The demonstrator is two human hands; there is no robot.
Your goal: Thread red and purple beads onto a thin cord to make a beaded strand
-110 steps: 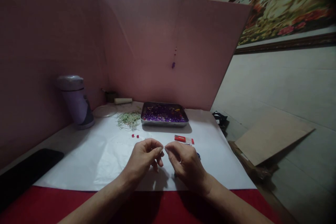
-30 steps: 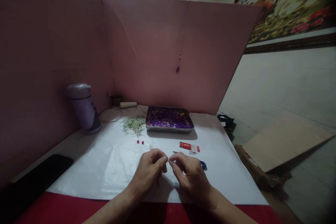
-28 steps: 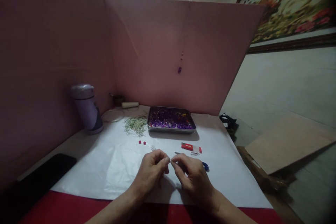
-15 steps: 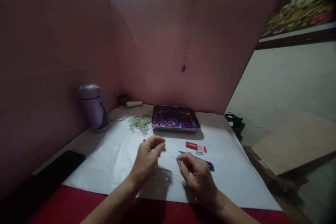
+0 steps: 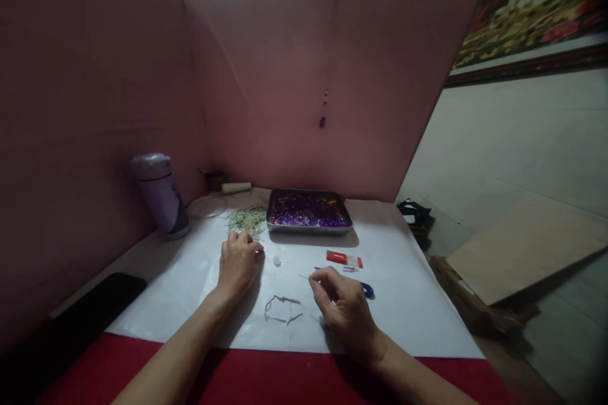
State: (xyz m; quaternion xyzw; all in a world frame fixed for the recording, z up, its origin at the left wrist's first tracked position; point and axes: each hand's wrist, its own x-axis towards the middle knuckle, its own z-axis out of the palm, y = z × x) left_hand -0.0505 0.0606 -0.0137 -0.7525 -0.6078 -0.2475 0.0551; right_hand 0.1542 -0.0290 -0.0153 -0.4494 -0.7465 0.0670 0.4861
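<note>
My left hand point(image 5: 239, 261) rests fingers-down on the white paper point(image 5: 190, 285), just below a pile of pale green strands point(image 5: 245, 220); its fingertips are hidden, and it covers the spot where two small red beads lay. My right hand point(image 5: 342, 307) pinches a thin needle whose tip point(image 5: 303, 276) points left. A loose dark thread point(image 5: 281, 307) lies on the paper between my hands. A small clear bead point(image 5: 277, 261) sits right of my left hand.
A metal tray point(image 5: 308, 225) of purple beads stands at the back. A red lighter point(image 5: 338, 257) and blue-handled scissors point(image 5: 368, 291) lie to the right. A purple bottle point(image 5: 161, 195), a spool point(image 5: 236, 188) and a black phone point(image 5: 90, 305) are on the left. Pink boards enclose the table.
My hands have parted. The left hand moved forward and left onto the paper over the red beads. The dark thread now lies on the paper. The right hand stayed, still holding the needle.
</note>
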